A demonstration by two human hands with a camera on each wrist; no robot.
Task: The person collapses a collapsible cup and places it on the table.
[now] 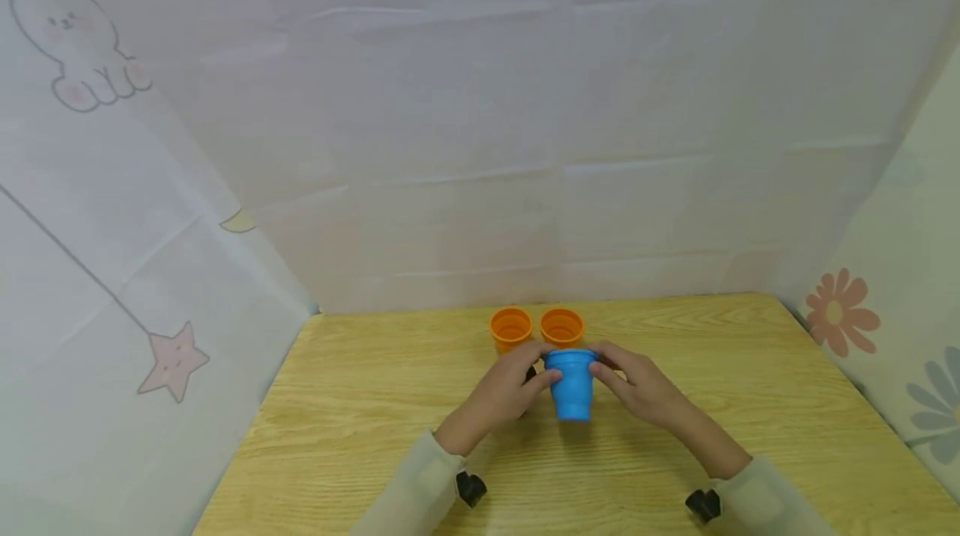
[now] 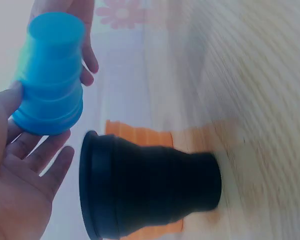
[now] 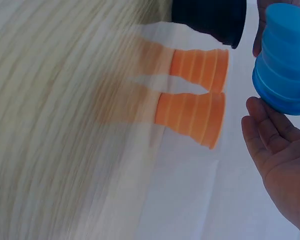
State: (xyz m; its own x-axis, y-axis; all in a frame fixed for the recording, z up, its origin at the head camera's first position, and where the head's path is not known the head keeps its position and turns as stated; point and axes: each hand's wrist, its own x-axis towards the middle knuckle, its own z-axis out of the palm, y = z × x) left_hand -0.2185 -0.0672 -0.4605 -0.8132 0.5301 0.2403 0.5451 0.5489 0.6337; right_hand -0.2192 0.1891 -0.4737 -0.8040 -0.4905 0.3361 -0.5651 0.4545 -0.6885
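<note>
Both hands hold a blue ribbed cup (image 1: 573,390) above the table, between them. The cup is tipped well over, its narrow base toward me and its wide rim away. My left hand (image 1: 501,390) grips it near the rim from the left, with the thumb on the near side. On the opposite side my right hand (image 1: 651,390) holds it the same way, thumb in front and fingers around the rim. A black ribbed cup (image 2: 150,185) stands upright on the table beside the left hand, which mostly hides it in the head view.
Two orange ribbed cups, a left one (image 1: 510,326) and a right one (image 1: 562,326), stand upright side by side near the back of the wooden table (image 1: 337,436). A pale cloth wall (image 1: 465,144) rises behind the table's far edge, with printed cloth on both sides.
</note>
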